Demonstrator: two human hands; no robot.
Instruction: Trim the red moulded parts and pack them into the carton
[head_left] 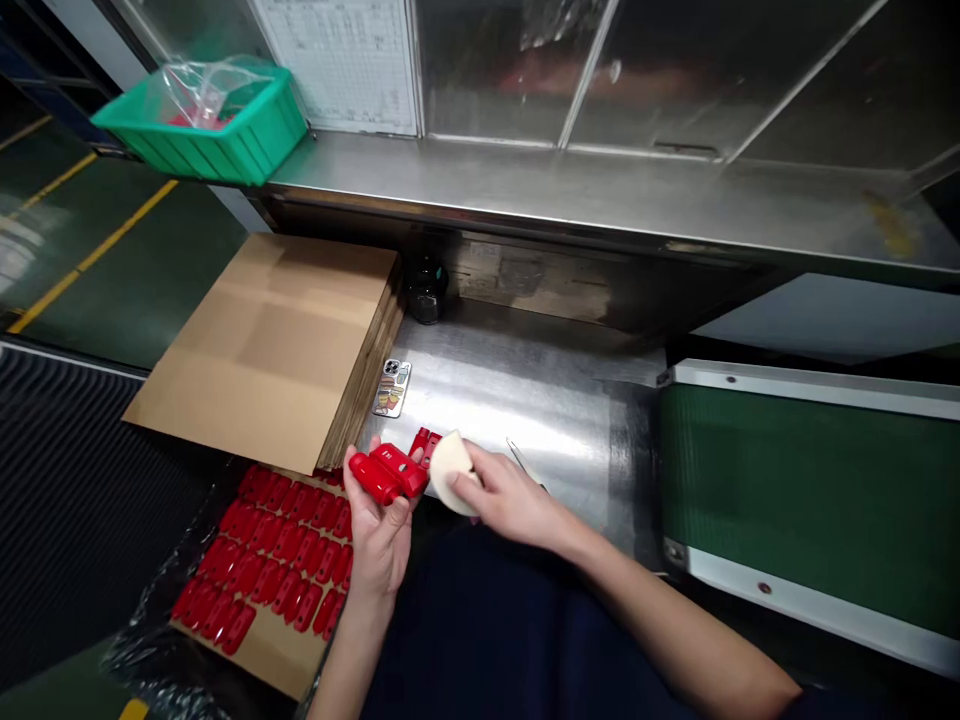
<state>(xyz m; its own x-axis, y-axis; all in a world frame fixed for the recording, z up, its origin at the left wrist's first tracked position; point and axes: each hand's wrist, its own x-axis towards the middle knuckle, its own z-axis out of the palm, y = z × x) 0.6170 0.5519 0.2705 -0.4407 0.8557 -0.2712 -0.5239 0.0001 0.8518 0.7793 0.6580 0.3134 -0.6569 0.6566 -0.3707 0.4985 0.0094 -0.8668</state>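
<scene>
My left hand (381, 545) is closed around two glossy red plastic parts: a rounded one (375, 478) and a flatter one with small pale marks and a hole (399, 468). Close beside them, my right hand (506, 495) grips a cream-coloured round pad (451, 468), perhaps a sponge. A notch shows in the pad's edge near my fingers. Just behind the pad, more red plastic pieces (426, 442) are partly hidden. A thin pointed metal tool (525, 462) lies on the steel table past my right hand; its other end is covered.
Rows of red parts (285, 540) lie on cardboard in a plastic-lined box, lower left. Above it sits a cardboard stack (262, 340). A phone (392, 388) and dark jar (426, 290) stand on the table (517, 370). A green conveyor (810, 490) is right, a green bin (202, 150) upper left.
</scene>
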